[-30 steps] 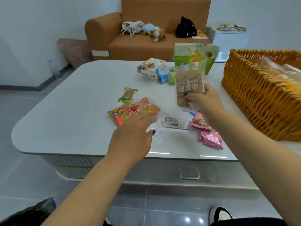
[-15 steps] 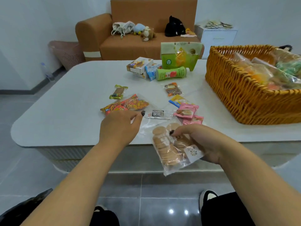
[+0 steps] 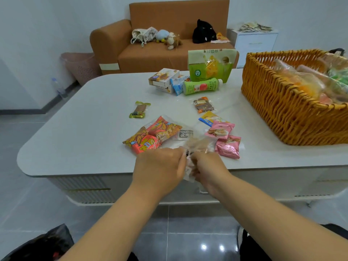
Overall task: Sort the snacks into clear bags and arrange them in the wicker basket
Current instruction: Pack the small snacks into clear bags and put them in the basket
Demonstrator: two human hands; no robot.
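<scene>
My left hand and my right hand meet at the table's near edge, both gripping the open end of a clear bag that holds round biscuits. The bag is blurred and lies forward onto the white table. Just beyond my left hand sits a clear bag of orange and red snack packs. Two pink packets lie to the right of my hands. The wicker basket stands at the right with several filled clear bags inside.
A green-wrapped bar, a brown chocolate packet and a yellow-blue packet lie mid-table. Boxes, a green bottle and a green pouch stand at the far edge. An orange sofa is behind.
My right hand brought the biscuit bag down from mid-air to the table's near edge. My left hand left the table surface and joined it at the bag's opening.
</scene>
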